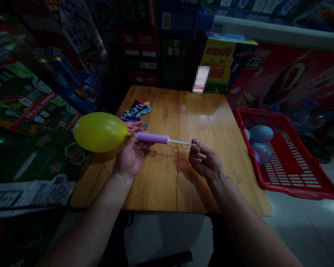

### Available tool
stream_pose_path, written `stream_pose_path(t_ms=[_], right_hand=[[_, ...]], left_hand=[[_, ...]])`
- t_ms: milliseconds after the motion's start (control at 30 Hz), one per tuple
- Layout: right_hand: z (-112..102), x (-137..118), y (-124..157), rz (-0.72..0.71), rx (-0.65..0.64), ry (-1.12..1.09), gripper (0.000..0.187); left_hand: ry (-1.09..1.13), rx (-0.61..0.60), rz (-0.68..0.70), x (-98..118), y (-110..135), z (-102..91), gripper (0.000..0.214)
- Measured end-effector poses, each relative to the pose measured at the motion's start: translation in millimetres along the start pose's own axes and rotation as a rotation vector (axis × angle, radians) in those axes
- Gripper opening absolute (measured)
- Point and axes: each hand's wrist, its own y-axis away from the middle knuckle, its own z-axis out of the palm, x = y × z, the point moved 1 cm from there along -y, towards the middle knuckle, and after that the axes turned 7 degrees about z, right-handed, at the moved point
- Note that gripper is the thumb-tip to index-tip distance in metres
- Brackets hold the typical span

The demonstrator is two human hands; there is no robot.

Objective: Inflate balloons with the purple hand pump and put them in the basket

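Observation:
A purple balloon pump (153, 138) is held level above the wooden table (164, 189), its thin white rod drawn out to the right. An inflated yellow balloon (100, 131) sits on the pump's left end. My left hand (132, 154) is closed around that end, gripping the balloon's neck and the pump barrel together. At the end of the rod, my right hand (204, 159) is closed on the pump handle, which the fingers mostly cover. Beyond my left hand lies a pile of uninflated balloons (137, 111) in several colours. Rubber bands (183, 163) lie on the table between my hands.
To the right stands a red plastic basket (297, 193) with several inflated balloons (261, 134) at its left side. Stacked cartons (141, 44) rise behind the table, and green boxes (39, 155) crowd the left. A yellow and blue box (219, 55) stands at the back right.

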Motion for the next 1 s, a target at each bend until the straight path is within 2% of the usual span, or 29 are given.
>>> stream_pose_path(t_ms=[167, 267, 400, 500, 633, 700, 800, 867, 1000], right_hand=[[4, 23, -9, 0.037, -0.019, -0.001, 0.004], [1, 27, -12, 0.039, -0.012, -0.001, 0.005], [-3, 20, -11, 0.066, -0.016, -0.014, 0.009], [-4, 6, -4, 0.086, -0.02, 0.008, 0.009], [-5, -9, 2, 0.036, -0.006, 0.002, 0.004], [-5, -5, 0, 0.011, -0.002, -0.023, 0.005], [-4, 14, -8, 0.038, -0.008, -0.042, 0.004], [-3, 24, -13, 0.067, -0.008, -0.039, 0.004], [-2, 27, -18, 0.077, -0.008, -0.039, 0.006]], left_hand=[[0.002, -0.032, -0.099, -19, 14, 8.3, 0.036], [0.001, -0.027, -0.094, -25, 16, 12.2, 0.034], [-0.01, -0.017, -0.073, -24, 10, 12.0, 0.031], [-0.023, -0.028, -0.07, -14, 3, 8.3, 0.031], [-0.014, 0.014, 0.004, -2, -4, 3.2, 0.032], [-0.005, 0.021, 0.03, -5, -1, 3.9, 0.032], [0.002, -0.017, -0.076, -18, 8, 8.5, 0.037], [-0.007, -0.011, -0.079, -25, 12, 11.2, 0.036], [0.0, 0.021, -0.066, -25, 9, 12.2, 0.032]])
